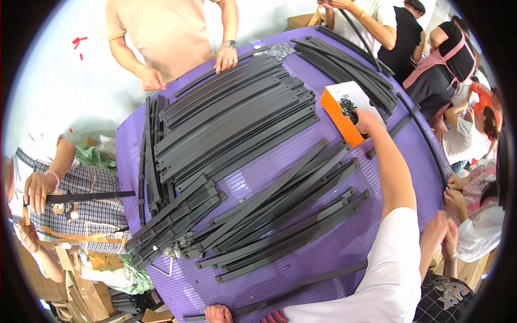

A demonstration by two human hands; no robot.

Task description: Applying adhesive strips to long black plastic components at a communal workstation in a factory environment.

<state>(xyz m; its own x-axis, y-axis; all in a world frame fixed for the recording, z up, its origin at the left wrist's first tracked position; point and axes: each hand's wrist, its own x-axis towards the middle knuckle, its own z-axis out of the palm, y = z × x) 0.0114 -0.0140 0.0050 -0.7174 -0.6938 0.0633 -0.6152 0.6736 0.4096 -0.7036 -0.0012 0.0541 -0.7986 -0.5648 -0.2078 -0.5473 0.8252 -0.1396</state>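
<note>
The right hand (369, 123) is held, fingers partly curled and tips hidden, at an orange-and-white box (335, 114) of small black rings (347, 105), set toward the right of a purple bench (188, 290); whether any are gripped cannot be told. The left hand (218, 314) is rested with bent fingers over a black strip (328, 273) along the near edge, its grip unclear. Beyond, more strips (231, 107) are piled.

The box (336, 116) is orange and white, strips (231, 119) black, tabletop (401, 175) purple.
</note>
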